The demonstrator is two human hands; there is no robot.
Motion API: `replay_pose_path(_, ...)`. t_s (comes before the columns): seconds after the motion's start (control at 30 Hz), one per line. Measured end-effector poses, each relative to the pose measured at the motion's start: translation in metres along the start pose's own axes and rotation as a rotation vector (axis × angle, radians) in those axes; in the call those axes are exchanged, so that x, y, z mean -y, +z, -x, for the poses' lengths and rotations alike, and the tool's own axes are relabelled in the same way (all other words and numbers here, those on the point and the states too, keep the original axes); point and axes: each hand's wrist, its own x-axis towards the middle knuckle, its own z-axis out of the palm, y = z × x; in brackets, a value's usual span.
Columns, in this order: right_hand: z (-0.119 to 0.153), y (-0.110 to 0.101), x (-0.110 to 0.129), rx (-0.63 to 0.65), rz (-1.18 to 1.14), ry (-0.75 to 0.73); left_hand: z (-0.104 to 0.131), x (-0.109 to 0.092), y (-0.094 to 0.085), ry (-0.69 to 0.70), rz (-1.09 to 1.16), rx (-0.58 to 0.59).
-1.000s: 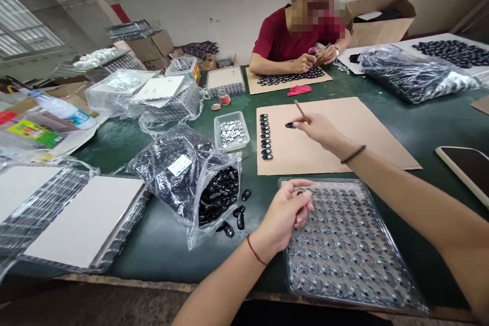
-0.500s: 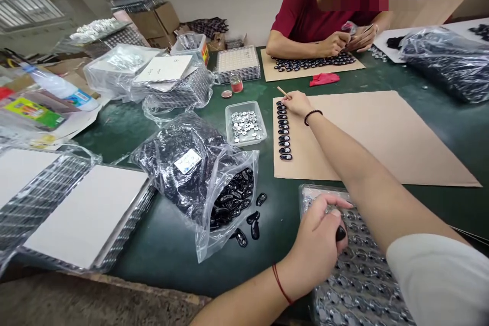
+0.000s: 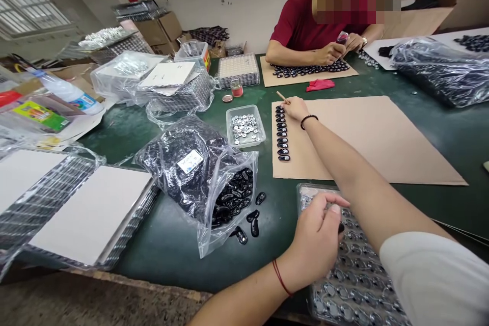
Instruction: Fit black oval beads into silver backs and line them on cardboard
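My right hand (image 3: 296,108) is closed around a thin wooden stick (image 3: 281,96) at the far left corner of a brown cardboard sheet (image 3: 359,137). Its fingertips are by the top of a column of glossy black oval pieces (image 3: 281,132) along the sheet's left edge. My left hand (image 3: 319,234) is curled above a clear plastic tray (image 3: 351,285) with rows of round moulded pockets. A small black piece (image 3: 341,227) shows between its fingers, mostly hidden. Left of it, a plastic bag (image 3: 183,163) lies with its mouth spilling more black pieces (image 3: 254,226) onto the green table.
A clear tub (image 3: 245,126) of silvery discs stands left of the cardboard, with a small glass jar (image 3: 237,88) behind it. Across the table, a co-worker in a red shirt (image 3: 294,25) works over another cardboard sheet (image 3: 269,76). Stacked trays (image 3: 95,214) fill the left side.
The view has shifted slightly. My right hand stays at the top of the column with the stick. The black piece in my left hand is more covered by the fingers now.
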Motion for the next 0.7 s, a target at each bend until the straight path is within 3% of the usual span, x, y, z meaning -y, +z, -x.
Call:
replay_pose_path(0.27,0.004,0.002,-0.003,-0.024,-0.013,-0.032,0.006,-0.007,-0.001,0.056,-0.314,0.114)
replay_pose_path(0.53,-0.004,0.006,-0.007,-0.028,-0.033,0.004,0.007,-0.012,-0.002,0.074,-0.347,0.109)
replay_pose_path(0.7,-0.004,-0.006,-0.008,-0.017,-0.068,0.011,0.008,-0.013,-0.001,0.067,-0.344,0.115)
